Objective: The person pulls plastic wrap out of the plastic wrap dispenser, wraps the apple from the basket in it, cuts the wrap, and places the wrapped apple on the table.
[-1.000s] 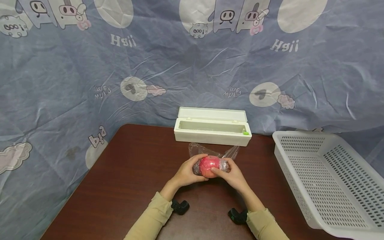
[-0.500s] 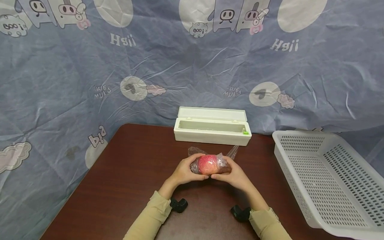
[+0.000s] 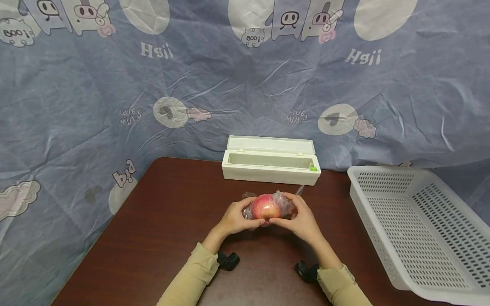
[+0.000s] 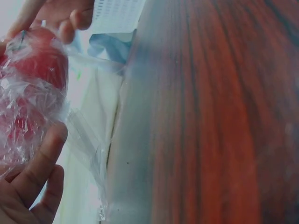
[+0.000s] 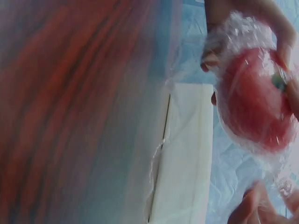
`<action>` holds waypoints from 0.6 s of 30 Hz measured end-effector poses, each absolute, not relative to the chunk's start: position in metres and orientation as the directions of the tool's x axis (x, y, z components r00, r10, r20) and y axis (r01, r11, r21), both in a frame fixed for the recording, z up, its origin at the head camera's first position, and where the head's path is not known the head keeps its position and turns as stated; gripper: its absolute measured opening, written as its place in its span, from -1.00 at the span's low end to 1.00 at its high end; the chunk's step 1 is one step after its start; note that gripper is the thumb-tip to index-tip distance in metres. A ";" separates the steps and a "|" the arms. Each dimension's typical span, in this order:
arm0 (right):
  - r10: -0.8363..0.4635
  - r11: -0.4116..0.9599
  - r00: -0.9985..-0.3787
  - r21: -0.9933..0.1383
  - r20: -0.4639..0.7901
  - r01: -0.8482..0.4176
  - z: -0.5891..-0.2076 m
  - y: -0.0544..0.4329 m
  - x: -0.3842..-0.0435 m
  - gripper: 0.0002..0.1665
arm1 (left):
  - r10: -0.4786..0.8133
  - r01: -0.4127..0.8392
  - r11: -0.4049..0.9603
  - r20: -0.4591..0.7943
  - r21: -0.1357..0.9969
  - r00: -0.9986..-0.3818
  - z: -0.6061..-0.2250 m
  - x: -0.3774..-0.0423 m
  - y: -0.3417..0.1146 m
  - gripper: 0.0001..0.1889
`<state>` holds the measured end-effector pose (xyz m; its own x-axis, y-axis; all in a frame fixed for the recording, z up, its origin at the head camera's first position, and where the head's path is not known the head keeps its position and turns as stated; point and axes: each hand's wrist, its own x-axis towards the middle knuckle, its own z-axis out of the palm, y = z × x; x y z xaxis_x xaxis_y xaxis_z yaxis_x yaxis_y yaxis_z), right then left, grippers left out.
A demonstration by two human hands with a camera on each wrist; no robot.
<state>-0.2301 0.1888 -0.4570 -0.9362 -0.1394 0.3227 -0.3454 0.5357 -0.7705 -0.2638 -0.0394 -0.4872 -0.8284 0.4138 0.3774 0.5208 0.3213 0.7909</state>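
A red apple point(image 3: 266, 207) is wrapped in crinkled cling film point(image 3: 283, 203) and held over the table between both hands. My left hand point(image 3: 235, 217) grips its left side, thumb in front and fingers behind. The right hand point(image 3: 304, 219) grips the film-covered right side, its thumb near the left thumb. In the left wrist view the wrapped apple point(image 4: 44, 58) has bunched film over it and a loose strip of film point(image 4: 88, 144) hanging away. A small dark green spot shows on the apple point(image 5: 252, 100) in the right wrist view. Fingertips behind the apple are partly hidden.
Behind the hands stands a long white cling film dispenser box point(image 3: 269, 173) with its lid raised and a green piece at its right end. To the right is a white perforated plastic basket point(image 3: 361, 204). A dark brown table point(image 3: 172, 204) lies beneath; a printed blue cloth point(image 3: 214, 76) hangs behind.
The apple has turned in the hands, with its paler side now facing me. The loose film behind it has drawn in and shows less. My right thumb has shifted off the apple's front to its lower edge.
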 end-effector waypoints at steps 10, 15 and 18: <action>-0.148 0.489 -0.820 -0.680 0.553 -0.547 -0.451 0.182 -0.226 -0.09 | 0.403 0.526 0.364 0.379 0.769 -0.833 -0.480 -0.261 -0.040 -0.44; -0.208 0.429 -0.773 -0.654 0.599 -0.623 -0.437 0.177 -0.218 -0.17 | 0.423 0.539 0.361 0.382 0.761 -0.822 -0.478 -0.261 -0.039 -0.47; -0.244 0.390 -0.753 -0.649 0.611 -0.653 -0.424 0.174 -0.210 -0.19 | 0.440 0.560 0.346 0.397 0.753 -0.806 -0.476 -0.260 -0.039 -0.46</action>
<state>-0.2097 0.1739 -0.4244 -0.7534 -0.2437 0.6108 -0.6527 0.3902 -0.6494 -0.2598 -0.0387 -0.4757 -0.8055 0.4403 0.3966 0.5599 0.3462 0.7528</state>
